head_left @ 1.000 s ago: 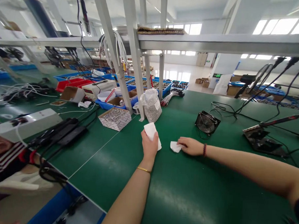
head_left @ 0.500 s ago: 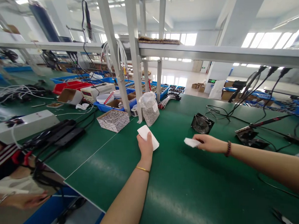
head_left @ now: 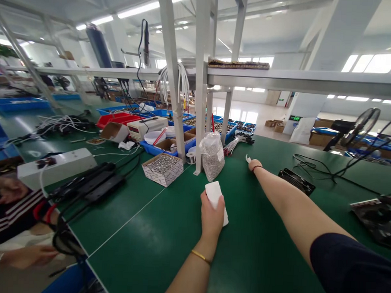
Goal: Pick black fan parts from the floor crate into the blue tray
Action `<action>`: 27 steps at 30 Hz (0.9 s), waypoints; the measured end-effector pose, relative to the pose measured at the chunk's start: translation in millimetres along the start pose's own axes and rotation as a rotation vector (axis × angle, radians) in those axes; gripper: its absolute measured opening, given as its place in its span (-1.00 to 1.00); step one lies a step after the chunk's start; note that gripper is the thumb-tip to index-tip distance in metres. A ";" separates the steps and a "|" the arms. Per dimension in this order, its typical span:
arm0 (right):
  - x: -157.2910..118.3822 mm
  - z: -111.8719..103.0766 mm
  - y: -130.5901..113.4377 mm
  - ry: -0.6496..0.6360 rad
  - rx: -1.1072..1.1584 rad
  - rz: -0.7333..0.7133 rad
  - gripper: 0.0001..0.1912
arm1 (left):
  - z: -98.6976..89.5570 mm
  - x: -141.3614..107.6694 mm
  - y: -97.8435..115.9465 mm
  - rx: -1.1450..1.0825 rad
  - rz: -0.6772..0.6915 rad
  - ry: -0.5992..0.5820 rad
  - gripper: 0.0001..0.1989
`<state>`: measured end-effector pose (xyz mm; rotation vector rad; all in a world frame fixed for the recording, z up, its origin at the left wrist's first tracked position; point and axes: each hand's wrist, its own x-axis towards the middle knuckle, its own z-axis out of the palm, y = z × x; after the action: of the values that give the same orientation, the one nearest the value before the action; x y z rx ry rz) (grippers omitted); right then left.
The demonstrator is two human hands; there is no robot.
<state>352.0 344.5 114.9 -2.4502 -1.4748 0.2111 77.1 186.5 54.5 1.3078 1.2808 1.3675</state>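
Head view, looking along a green desk [head_left: 258, 270] from its near edge. The person's left hand [head_left: 212, 218] rests on the desk, its fingers [head_left: 208, 209] closed around a folded white wipe [head_left: 215, 198], whose upper end and one corner stick out past the hand. This hand lies just in front of a clear plastic bag of small metal parts [head_left: 211, 158], which stands beside a grey steel upright [head_left: 199, 120].

The right arm reaches across the desk to the right of the bag, ending in a bent, foreshortened right hand [head_left: 254, 165]. A small white scrap [head_left: 247, 158] pokes out beyond that hand. Its fingers are turned away from the camera, so whether they pinch the scrap cannot be told.

Just left of the bag sits a carton of silver screws [head_left: 162, 169], and behind the bag lies a bundle of wires [head_left: 237, 143]. Right of the bag is a black fan guard [head_left: 296, 181]. Well left of the bag are a white box [head_left: 55, 167] and black power bricks [head_left: 86, 187]. Beyond them, at the desk's edge, is a co-worker's striped sleeve [head_left: 9, 209].
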 end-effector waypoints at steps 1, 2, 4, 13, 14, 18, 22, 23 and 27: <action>6.6 6.2 -6.2 -0.015 0.007 -0.016 -0.70 | 0.6 -0.6 -1.8 0.009 0.013 -0.001 -0.49; 11.7 12.4 -13.9 -0.032 0.016 -0.037 -0.71 | 1.0 -0.9 -3.4 0.015 0.025 -0.001 -0.48; 15.9 24.6 -32.2 -0.063 0.040 -0.097 -0.70 | 1.1 -0.7 -5.8 0.013 0.038 0.003 -0.48; -66.7 71.7 -74.0 -0.106 0.069 -0.298 -0.69 | -3.8 20.4 -11.1 -0.118 0.099 0.313 -0.49; -80.6 75.0 -74.9 -0.114 0.070 -0.323 -0.70 | -5.1 24.2 -11.4 -0.132 0.103 0.353 -0.49; -133.0 83.3 -80.7 -0.167 0.085 -0.469 -0.61 | -15.3 38.0 -10.5 -0.139 0.092 0.450 -0.52; -178.2 81.3 -78.4 -0.253 0.092 -0.671 -0.59 | -31.2 48.0 -8.5 -0.150 0.094 0.499 -0.53; -189.0 79.0 -73.7 -0.281 0.090 -0.721 -0.59 | -34.8 49.5 -8.4 -0.155 0.092 0.515 -0.54; -233.8 64.8 -30.6 -0.405 0.086 -0.889 -0.57 | -45.8 51.0 -9.7 -0.168 0.101 0.534 -0.59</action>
<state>199.2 161.9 58.9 -1.5170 -2.4842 0.5711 25.3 232.3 55.1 0.9312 1.4143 1.9375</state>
